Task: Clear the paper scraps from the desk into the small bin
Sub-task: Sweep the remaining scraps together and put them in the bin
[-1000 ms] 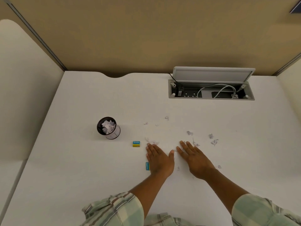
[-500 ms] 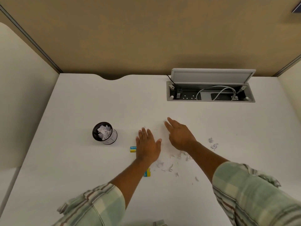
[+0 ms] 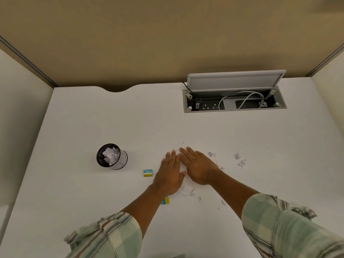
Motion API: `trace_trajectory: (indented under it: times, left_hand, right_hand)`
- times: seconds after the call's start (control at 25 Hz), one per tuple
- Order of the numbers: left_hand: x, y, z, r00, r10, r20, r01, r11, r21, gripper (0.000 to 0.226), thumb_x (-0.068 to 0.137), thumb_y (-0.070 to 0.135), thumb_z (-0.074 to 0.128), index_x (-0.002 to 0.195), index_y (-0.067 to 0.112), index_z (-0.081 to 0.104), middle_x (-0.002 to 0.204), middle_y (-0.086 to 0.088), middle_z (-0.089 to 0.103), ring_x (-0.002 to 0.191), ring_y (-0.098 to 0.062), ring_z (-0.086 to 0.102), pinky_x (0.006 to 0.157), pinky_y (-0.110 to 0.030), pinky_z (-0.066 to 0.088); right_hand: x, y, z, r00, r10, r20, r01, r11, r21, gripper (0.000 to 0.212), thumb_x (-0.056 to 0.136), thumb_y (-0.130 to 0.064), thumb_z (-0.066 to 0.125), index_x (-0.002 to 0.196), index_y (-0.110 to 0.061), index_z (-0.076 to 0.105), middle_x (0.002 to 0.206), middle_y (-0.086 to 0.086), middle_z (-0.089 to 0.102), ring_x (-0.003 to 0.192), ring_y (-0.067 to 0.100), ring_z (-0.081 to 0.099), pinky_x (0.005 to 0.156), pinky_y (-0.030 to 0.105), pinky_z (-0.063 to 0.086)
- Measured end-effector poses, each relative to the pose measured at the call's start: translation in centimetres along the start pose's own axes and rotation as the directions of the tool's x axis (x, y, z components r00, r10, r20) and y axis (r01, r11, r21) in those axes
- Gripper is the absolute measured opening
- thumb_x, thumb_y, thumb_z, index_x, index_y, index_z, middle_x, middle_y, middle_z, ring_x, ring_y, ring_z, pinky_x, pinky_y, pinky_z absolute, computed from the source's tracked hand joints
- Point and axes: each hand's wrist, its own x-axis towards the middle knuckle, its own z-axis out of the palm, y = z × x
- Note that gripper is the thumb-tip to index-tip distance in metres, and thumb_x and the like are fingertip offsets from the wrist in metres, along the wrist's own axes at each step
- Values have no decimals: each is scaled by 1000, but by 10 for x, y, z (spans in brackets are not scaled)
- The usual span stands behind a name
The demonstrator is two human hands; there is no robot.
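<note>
White paper scraps (image 3: 240,159) lie scattered on the tabletop (image 3: 93,192) to the right of and just nearer than the hands, with more crumpled paper filling the black mesh bin (image 3: 111,156) standing well to the left. Both the left hand (image 3: 170,175) and the right hand (image 3: 198,167) rest flat and released, palms down, fingers extended and side by side, grasping nothing. A small yellow-and-blue box (image 3: 148,172) sits just left of the left hand.

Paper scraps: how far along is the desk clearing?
Done: the small black mesh bin already holds crumpled white paper. In hand: the left hand and right hand lie flat, side by side on the white desk. Left: loose paper scraps to their right and more scraps near the wrists.
</note>
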Motion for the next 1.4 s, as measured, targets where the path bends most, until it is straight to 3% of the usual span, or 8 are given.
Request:
trace_trajectory:
  times: [0.28, 0.4, 0.56, 0.68, 0.76, 1.0, 1.24, 1.4]
  left_hand:
    - [-56, 40, 45, 993, 92, 70, -96, 993, 64, 79, 103, 60, 23, 161, 12, -4, 170, -6, -13, 158, -25, -11, 127, -37, -4]
    - [-62, 46, 43, 995, 81, 54, -83, 996, 37, 77, 102, 63, 20, 162, 19, 1, 171, -3, -9, 159, -22, -8, 127, -36, -3]
    - [-34, 32, 8, 996, -15, -86, 12, 999, -34, 71, 104, 57, 23, 162, 18, 12, 172, -4, -1, 159, -22, -3, 128, -35, 3]
    - [0, 19, -21, 997, -39, -59, 38, 999, -22, 74, 104, 56, 26, 162, 13, 8, 171, -10, -5, 159, -27, -4, 129, -39, 4]
    - [24, 14, -33, 999, -50, -11, 50, 998, 23, 77, 103, 59, 25, 162, 13, 3, 170, -13, -10, 158, -30, -8, 129, -42, 2]
    - [53, 13, -28, 993, -59, 98, 53, 997, 56, 83, 100, 66, 22, 161, 17, -5, 168, -14, -21, 156, -35, -18, 127, -48, -1]
    - [23, 39, 4, 991, 120, 59, -127, 983, 136, 79, 103, 60, 20, 161, 11, 0, 169, -13, -15, 157, -32, -13, 129, -46, 0]
    - [-23, 53, 34, 980, 188, 62, -195, 971, 136, 71, 106, 52, 18, 161, 13, -4, 169, -7, -16, 158, -26, -13, 130, -42, -1]
  right_hand:
    - [-90, -2, 52, 999, 4, -38, -2, 999, 45, 63, 102, -33, 23, 162, -25, 6, 168, -5, -11, 153, 15, -15, 128, 44, 3]
    - [-109, 1, 49, 995, 35, -97, -24, 993, 114, 63, 101, -29, 30, 162, -25, 13, 170, -3, -5, 157, 18, -4, 128, 44, 11]
    - [-111, 41, 16, 887, 356, -295, -266, 915, 305, 59, 102, -30, 41, 158, -16, 30, 170, 6, 16, 154, 25, 24, 122, 43, 32]
    - [-111, 81, 4, 787, 588, -186, -508, 789, 345, 65, 105, -45, 33, 161, -16, 16, 171, 8, 3, 157, 29, 12, 124, 46, 28]
    - [-110, 97, 6, 756, 649, -80, -592, 731, 340, 71, 105, -52, 27, 162, -16, 6, 171, 10, -6, 158, 33, 3, 126, 49, 22]
    - [-89, 79, 22, 799, 601, -14, -564, 758, 327, 75, 102, -61, 19, 162, -21, -3, 169, 14, -17, 155, 41, -12, 126, 52, 2]
    - [-77, 33, 33, 922, 383, -59, -362, 905, 223, 72, 102, -60, 14, 162, -25, -5, 168, 9, -22, 154, 33, -20, 128, 49, -2]
    - [-98, 4, 49, 968, 244, -55, -233, 960, 157, 67, 104, -48, 19, 162, -24, -3, 168, 7, -20, 155, 31, -20, 128, 49, 1]
